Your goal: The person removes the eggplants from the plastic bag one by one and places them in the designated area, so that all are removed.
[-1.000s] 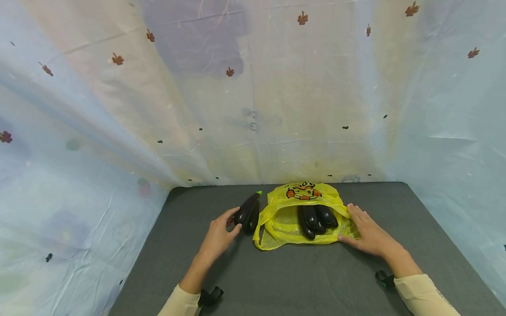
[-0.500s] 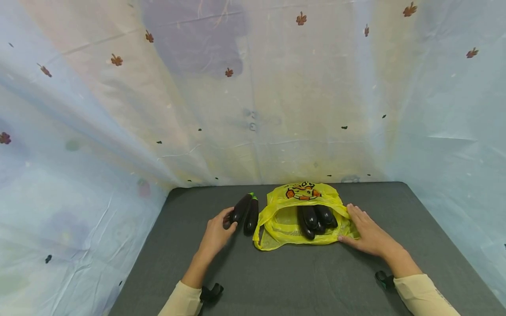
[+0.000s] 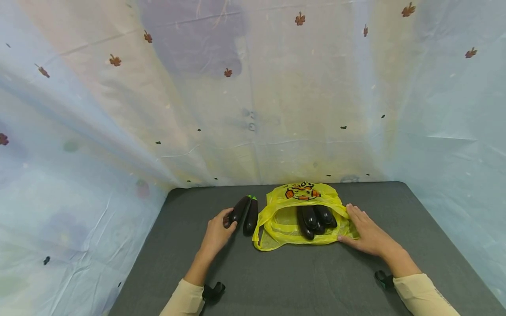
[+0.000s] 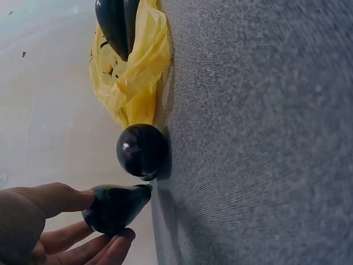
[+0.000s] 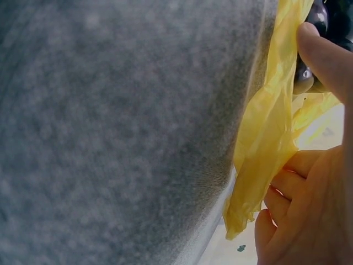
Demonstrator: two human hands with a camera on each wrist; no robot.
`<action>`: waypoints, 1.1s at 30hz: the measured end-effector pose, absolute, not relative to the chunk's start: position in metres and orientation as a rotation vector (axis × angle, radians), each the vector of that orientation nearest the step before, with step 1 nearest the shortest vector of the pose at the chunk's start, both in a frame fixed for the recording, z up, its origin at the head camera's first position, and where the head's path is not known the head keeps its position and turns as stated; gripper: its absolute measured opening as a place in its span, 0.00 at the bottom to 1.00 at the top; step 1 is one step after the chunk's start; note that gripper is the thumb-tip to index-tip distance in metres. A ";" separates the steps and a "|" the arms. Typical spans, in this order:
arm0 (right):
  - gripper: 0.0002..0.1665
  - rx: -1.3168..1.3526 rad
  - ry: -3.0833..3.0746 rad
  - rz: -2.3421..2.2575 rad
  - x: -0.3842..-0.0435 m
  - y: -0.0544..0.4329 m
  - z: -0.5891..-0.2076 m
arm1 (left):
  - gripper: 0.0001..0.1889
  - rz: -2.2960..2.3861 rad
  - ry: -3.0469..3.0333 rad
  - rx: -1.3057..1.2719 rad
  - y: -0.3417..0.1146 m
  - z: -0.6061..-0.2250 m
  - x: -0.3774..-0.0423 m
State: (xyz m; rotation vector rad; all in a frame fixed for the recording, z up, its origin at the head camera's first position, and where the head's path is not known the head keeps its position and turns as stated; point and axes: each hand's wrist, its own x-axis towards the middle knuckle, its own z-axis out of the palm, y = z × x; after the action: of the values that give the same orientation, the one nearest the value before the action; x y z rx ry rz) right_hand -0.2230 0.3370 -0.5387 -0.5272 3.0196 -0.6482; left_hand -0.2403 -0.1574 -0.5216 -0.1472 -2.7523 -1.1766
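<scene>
Eggplant (image 3: 239, 210) sits in the curled thumb and fingers of the left hand (image 3: 216, 230), gripped at its rounded end, just left of a second eggplant (image 3: 251, 218) lying beside a yellow plastic bag (image 3: 285, 214). Through its mouth I see several more eggplants (image 3: 310, 218), bunched together inside. On my remote feed the right hand (image 3: 367, 232), thumb and fingers parted widely, touches the bag's right side above a gray table (image 3: 292, 281).

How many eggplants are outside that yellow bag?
2: a held eggplant in the left hand, and a second eggplant on the table between it and the yellow bag. Other eggplants lie inside, some perhaps hidden.
</scene>
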 end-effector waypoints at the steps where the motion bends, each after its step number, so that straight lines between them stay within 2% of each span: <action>1: 0.69 -0.527 3.022 -0.643 -0.223 0.337 -0.539 | 0.27 -1.174 -2.757 -0.147 -0.157 -0.522 -0.240; 33: 0.67 -0.528 3.016 -0.659 -0.222 0.338 -0.535 | 0.28 -1.153 -2.822 -0.141 -0.153 -0.534 -0.241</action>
State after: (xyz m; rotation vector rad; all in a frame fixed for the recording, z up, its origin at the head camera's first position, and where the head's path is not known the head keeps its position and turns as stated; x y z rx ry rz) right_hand -0.2217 0.3375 -0.5351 -0.5279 3.0159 -0.6589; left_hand -0.2405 -0.1530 -0.5342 -0.1407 -2.8220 -1.1532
